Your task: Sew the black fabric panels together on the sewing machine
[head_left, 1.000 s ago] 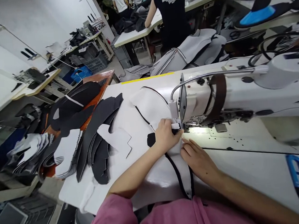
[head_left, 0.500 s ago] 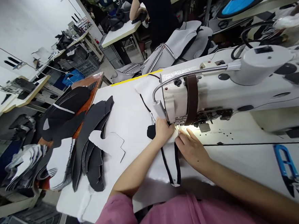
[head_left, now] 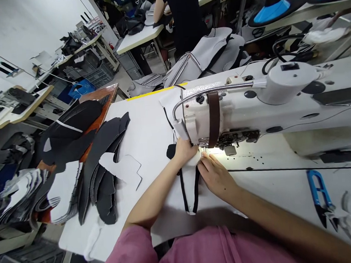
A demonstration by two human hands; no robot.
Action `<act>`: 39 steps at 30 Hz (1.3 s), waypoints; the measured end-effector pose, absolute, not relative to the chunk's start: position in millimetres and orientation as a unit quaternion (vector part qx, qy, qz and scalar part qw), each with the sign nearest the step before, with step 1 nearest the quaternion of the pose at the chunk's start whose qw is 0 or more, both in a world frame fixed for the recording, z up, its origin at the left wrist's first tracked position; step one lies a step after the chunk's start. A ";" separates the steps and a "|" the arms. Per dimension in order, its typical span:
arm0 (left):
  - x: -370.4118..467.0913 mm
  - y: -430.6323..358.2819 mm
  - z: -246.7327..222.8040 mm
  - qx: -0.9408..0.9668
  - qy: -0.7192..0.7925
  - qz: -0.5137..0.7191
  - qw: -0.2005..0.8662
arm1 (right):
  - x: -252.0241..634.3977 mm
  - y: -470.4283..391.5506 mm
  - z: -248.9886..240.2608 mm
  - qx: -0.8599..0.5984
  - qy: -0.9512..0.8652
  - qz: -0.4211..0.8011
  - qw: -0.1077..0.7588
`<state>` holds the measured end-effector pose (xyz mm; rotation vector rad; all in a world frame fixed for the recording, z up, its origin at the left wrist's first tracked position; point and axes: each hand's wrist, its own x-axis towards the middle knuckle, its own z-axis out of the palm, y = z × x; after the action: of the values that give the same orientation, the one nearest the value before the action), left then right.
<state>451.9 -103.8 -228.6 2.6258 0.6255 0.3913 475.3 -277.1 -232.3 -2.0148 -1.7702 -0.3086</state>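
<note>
In the head view, the white fabric piece with black edging [head_left: 191, 182] lies under and between the two hands, at the needle end of the white sewing machine [head_left: 237, 113]; its narrow, black-bordered end reaches down towards the wearer. The left hand [head_left: 184, 151] is palm-down on the fabric's left side, thumb pointing right; its other fingers are mostly hidden, so whether it pinches the cloth cannot be told. The right hand [head_left: 215, 173] is on the right, its fingers bent close together and their tips at the fabric beside the needle area; a pinch cannot be made out.

Just above the left hand is a small white lamp [head_left: 180, 129] on a bent metal arm, and a brown strap [head_left: 213, 119] wraps the machine above the right hand. A small black fabric patch [head_left: 171, 151] shows just left of the left hand. Well left of it lie a white cut-out panel [head_left: 120, 167] and overlapping dark grey panels [head_left: 105, 164]. Blue-handled snips [head_left: 319, 191] lie well right of the right hand.
</note>
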 end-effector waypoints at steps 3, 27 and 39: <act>445.4 -110.9 -222.2 0.946 0.225 0.130 0.192 | 473.1 -275.2 -232.6 -0.734 -0.634 -0.125 0.208; 385.1 -165.3 -174.7 0.991 0.083 0.032 0.095 | 441.3 -297.5 -228.5 -0.750 -0.631 -0.148 0.136; 382.6 -168.6 -191.1 1.000 0.026 -0.004 -0.001 | 434.1 -299.6 -232.9 -0.757 -0.623 -0.147 0.128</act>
<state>382.6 -168.6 -191.1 3.1421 0.0807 -0.0129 434.1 -299.6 -232.9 -2.2014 -1.8131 -0.4283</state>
